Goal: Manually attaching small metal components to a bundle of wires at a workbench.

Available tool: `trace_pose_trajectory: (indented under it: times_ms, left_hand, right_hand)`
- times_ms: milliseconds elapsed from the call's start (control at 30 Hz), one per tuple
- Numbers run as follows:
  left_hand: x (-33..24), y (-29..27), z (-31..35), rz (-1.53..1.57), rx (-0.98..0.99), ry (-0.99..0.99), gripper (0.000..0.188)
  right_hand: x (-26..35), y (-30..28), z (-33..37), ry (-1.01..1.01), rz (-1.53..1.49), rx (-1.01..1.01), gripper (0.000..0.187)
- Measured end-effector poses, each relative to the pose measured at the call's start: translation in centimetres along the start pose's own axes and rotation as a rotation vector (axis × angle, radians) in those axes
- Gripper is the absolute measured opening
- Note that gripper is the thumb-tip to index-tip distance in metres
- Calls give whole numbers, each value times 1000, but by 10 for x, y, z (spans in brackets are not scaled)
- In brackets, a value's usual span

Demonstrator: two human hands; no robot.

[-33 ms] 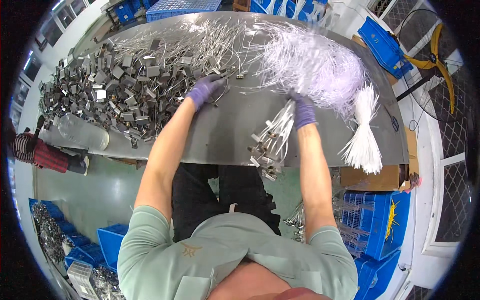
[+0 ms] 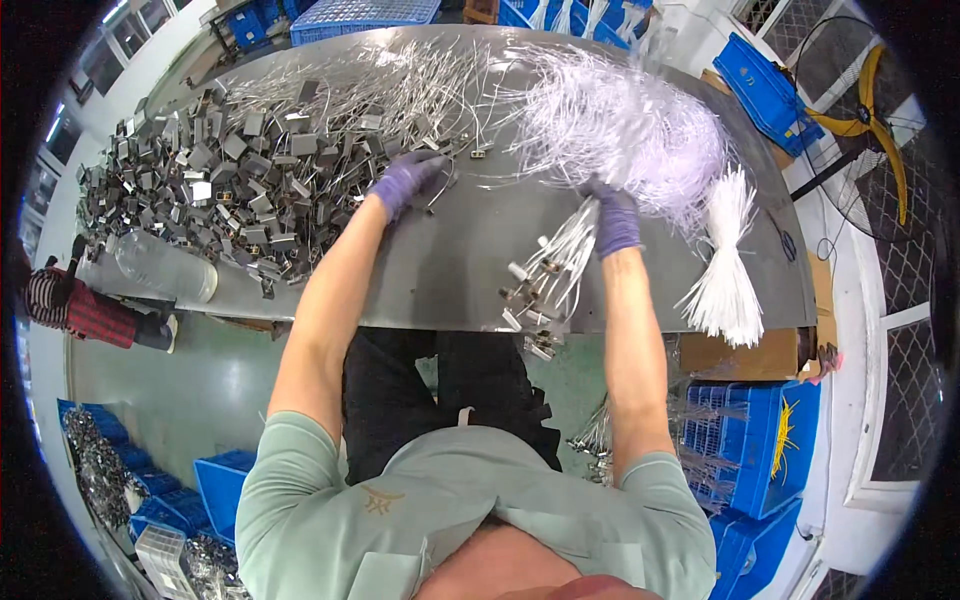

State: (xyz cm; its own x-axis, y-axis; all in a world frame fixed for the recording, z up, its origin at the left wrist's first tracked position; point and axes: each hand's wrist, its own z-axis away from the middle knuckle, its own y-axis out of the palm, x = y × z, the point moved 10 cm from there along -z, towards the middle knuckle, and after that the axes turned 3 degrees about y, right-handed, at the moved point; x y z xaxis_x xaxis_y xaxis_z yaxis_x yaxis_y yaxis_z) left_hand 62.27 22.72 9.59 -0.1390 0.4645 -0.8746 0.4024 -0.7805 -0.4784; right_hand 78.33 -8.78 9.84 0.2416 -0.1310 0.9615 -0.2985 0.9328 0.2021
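Observation:
My right hand, in a purple glove, is closed around a bundle of white wires with small metal-ended parts. The part ends hang down toward the table's front edge. My left hand, also gloved, is at the right edge of a large heap of grey box-shaped parts with wires. Its fingers are drawn together, with a thin wire close to the fingertips; what they hold is hidden. One loose small part lies just right of the left hand. Beyond my right hand spreads a pile of white wires.
A tied white bundle lies on the grey table at the right, near scissors. A clear plastic bottle lies at the left front. A yellow-bladed fan stands at the right. Blue crates are below. Another person is far left.
My right hand has shifted slightly to the right with the wire bundle, whose hanging ends swing a little. The left hand stays nearly in place.

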Motion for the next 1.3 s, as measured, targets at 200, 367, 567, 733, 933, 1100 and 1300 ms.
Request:
trace_pose_trajectory:
  times_ms: [200,367,567,733,933,1100,1300]
  left_hand:
    - [-95,7,8,45,116,88,53]
    - [-249,5,17,135,176,352,71]
    - [-325,-3,23,52,10,694,62]
    - [-305,10,14,164,153,461,43]
    - [-318,-28,45,127,-456,618,44]
    - [-377,-43,45,343,-150,780,52]
    - [-352,-30,40,278,-208,666,69]
  right_hand:
    - [120,26,66,-215,-366,168,33]
    - [194,80,117,-546,-176,286,51]
    - [196,133,99,-689,276,491,39]
    - [176,167,96,-860,661,418,41]
    - [174,202,105,-1011,1249,289,30]
    - [213,218,116,-1132,939,624,60]
    - [171,218,110,-1083,1019,564,49]
